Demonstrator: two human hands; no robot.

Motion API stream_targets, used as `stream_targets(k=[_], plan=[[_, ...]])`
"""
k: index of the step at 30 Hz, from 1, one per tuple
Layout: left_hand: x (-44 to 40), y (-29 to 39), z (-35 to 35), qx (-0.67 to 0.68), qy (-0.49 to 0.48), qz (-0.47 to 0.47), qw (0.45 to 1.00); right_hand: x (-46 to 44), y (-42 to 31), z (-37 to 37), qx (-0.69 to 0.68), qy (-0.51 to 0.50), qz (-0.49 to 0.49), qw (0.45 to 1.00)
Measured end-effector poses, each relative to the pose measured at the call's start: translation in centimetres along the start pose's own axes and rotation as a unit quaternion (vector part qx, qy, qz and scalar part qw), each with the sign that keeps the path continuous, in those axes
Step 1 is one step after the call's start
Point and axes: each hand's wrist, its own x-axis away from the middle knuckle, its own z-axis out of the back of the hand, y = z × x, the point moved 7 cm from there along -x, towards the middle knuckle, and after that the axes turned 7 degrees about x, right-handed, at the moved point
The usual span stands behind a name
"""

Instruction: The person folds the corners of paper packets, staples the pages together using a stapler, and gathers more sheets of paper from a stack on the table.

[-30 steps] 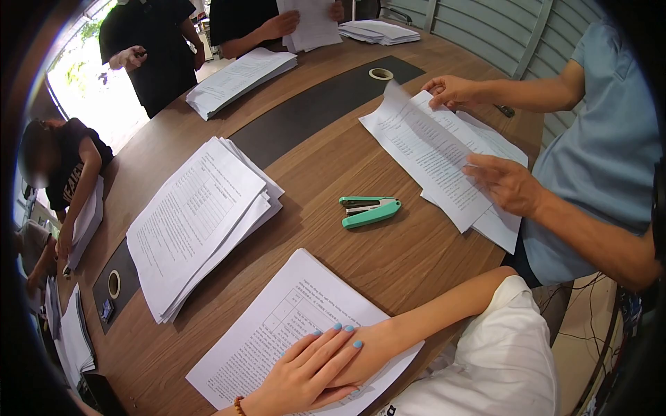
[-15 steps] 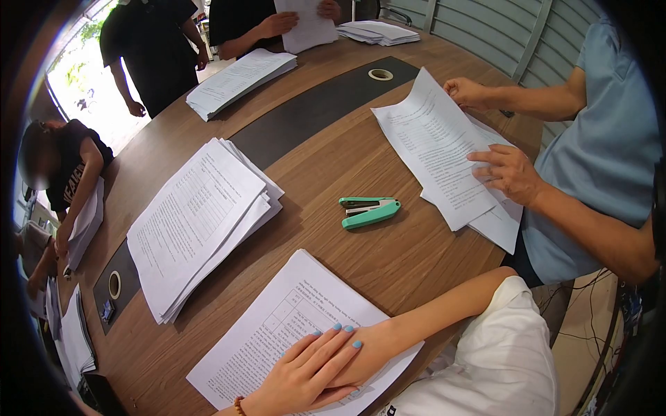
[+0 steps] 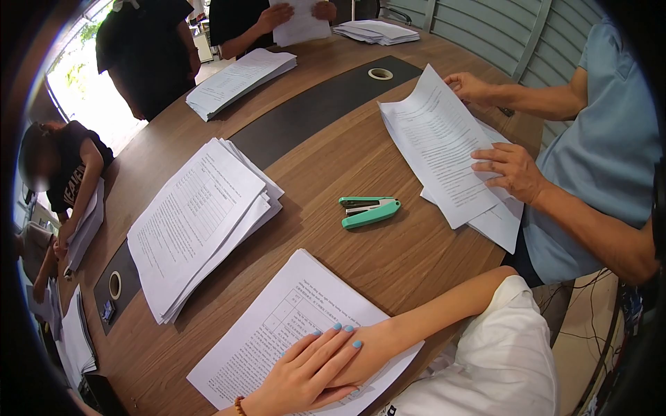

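My left hand (image 3: 305, 374), with blue nails and a beaded bracelet at the wrist, lies flat over the back of my right hand (image 3: 371, 350). Its fingers are stretched out and hold nothing. The right hand rests on a stack of printed paper (image 3: 257, 333); its fingers are hidden beneath the left one. Text and a small table show on the top sheet. Beyond the stack, a green stapler (image 3: 371, 213) lies on the table, apart from both hands. Left of it is a thicker, loosely aligned pile of printed sheets (image 3: 198, 222).
At the right, a person in a blue shirt (image 3: 596, 152) handles printed sheets (image 3: 444, 152). More paper stacks (image 3: 243, 76) lie along the wooden table (image 3: 312, 166). Rings (image 3: 380, 74) sit in its dark inlay. Other people stand or lean at the far and left edges.
The co-worker at the right has shifted the lifted sheets slightly right. A person standing at the far left has moved the arms. My hands have stayed still.
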Motion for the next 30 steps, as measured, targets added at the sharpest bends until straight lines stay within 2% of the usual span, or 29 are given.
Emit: stream_targets(k=[7, 13, 15, 19, 21, 30], plan=[[0.00, 0.07, 0.04, 0.003, -0.003, 0.005, 1.000, 0.03, -0.06, 0.12, 0.001, -0.019, -0.007, 1.000], [0.03, 0.06, 0.00, 0.000, -0.006, 0.004, 1.000, -0.02, -0.11, 0.75, -0.008, 0.026, -0.004, 1.000], [-0.01, 0.06, 0.04, 0.000, -0.007, 0.004, 1.000, -0.03, 0.02, 0.14, -0.011, -0.012, -0.011, 1.000], [-0.01, 0.07, 0.04, 0.000, -0.004, 0.004, 1.000, -0.01, 0.03, 0.22, -0.009, -0.024, -0.021, 0.999], [0.01, 0.05, 0.00, 0.002, -0.002, 0.005, 1.000, 0.05, -0.03, 0.19, 0.003, 0.007, -0.008, 1.000], [-0.06, 0.12, 0.06, 0.003, -0.001, 0.003, 1.000, -0.05, 0.02, 0.23, -0.021, 0.002, -0.007, 1.000]])
